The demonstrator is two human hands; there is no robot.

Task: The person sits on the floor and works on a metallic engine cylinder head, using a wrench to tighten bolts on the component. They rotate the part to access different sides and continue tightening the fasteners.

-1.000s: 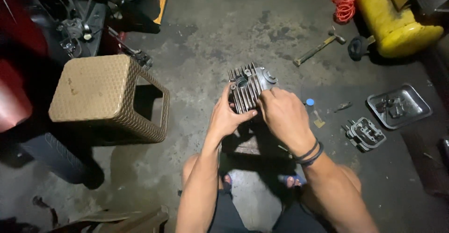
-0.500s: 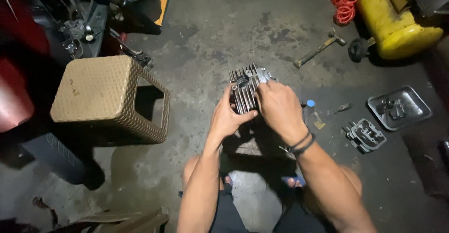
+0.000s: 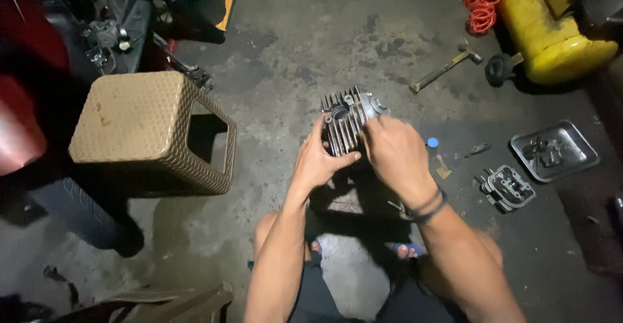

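Both hands are still gripping the grey finned metal engine cylinder [image 3: 347,123]: left hand [image 3: 319,161] cupping underneath, right hand [image 3: 394,152] now sliding over its side.

no packages, labels, signs, screens visible

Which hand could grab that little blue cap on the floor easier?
Probably the right hand. The blue cap lies on the floor just beside it, on its own side. The left hand sits on the far side of the finned metal cylinder that both hands hold, so it would have to cross over.
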